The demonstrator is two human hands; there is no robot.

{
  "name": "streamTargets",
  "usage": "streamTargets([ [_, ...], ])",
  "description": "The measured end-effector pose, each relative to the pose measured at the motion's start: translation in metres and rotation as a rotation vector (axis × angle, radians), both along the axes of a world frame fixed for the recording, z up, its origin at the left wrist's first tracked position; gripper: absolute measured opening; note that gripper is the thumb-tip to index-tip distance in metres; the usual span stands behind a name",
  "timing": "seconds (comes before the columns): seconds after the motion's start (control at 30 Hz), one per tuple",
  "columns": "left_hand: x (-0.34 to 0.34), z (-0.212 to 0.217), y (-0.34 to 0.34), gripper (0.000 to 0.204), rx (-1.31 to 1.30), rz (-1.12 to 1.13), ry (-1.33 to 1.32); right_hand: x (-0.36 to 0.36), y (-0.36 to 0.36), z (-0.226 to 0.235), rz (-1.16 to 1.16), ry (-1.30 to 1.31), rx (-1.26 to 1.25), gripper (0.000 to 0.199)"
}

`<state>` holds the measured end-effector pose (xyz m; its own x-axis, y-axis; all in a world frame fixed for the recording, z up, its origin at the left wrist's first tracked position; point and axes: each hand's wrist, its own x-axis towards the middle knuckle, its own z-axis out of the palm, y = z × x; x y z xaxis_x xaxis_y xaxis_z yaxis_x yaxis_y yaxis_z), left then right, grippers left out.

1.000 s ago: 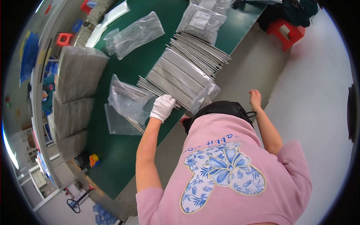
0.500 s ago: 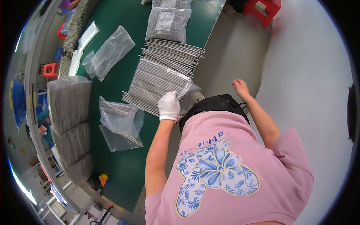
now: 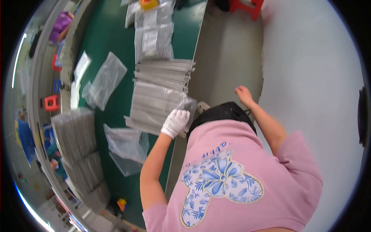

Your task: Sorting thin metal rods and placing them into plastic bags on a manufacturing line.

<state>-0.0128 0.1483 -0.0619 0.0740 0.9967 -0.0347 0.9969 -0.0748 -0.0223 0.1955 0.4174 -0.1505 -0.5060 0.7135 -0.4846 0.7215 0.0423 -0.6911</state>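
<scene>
My left hand (image 3: 176,123), in a white glove, is closed at the near right edge of a clear plastic bag (image 3: 156,102) full of thin metal rods. Its fingers seem to pinch the bag's loose end; the fingertips are partly hidden. More loose metal rods (image 3: 164,73) lie just beyond the bag, and a few stick out along its near side. My right hand (image 3: 244,95) is bare and hangs off the table to the right, fingers curled, with nothing visible in it.
On the green table (image 3: 112,154) lie a clear bag (image 3: 125,143) and another clear bag (image 3: 106,79). Stacked bundles of rods (image 3: 75,133) line the left edge. Filled packets (image 3: 154,42) and a yellow tape roll (image 3: 148,4) are at the far end. A red stool (image 3: 247,7) stands beyond.
The view has swung, so the table's things sit lower and further left, slightly blurred. My left hand stays at the bag's end, its wrist more tilted. My right hand remains off the table.
</scene>
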Motion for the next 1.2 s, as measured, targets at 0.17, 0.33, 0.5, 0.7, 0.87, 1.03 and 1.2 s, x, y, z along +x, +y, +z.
streamTargets([
  [0.17,-0.011,-0.005,0.015,0.011,0.064,0.094,0.195,0.02,-0.013,-0.005,-0.12,0.028,0.112,0.022],
  [0.33,-0.012,-0.008,0.03,0.005,-0.093,0.076,0.176,0.046,-0.016,-0.001,-0.26,-0.051,0.095,0.024],
  [0.5,-0.013,-0.015,0.035,0.008,-0.111,0.036,0.178,0.064,-0.035,0.0,-0.347,-0.092,0.055,0.025],
  [0.7,-0.024,-0.01,0.035,0.014,-0.208,-0.041,0.079,0.077,-0.057,-0.01,-0.378,-0.178,0.05,0.025],
  [0.87,-0.029,-0.014,0.032,0.009,-0.226,-0.052,0.072,0.081,-0.062,-0.004,-0.396,-0.218,0.046,0.023],
  [1.03,-0.017,-0.011,0.052,0.007,-0.264,-0.1,0.011,0.083,-0.06,-0.003,-0.395,-0.208,0.019,0.024],
  [1.2,-0.005,-0.008,0.062,0.004,-0.187,-0.183,-0.017,0.09,-0.053,-0.005,-0.413,-0.21,0.02,0.024],
])
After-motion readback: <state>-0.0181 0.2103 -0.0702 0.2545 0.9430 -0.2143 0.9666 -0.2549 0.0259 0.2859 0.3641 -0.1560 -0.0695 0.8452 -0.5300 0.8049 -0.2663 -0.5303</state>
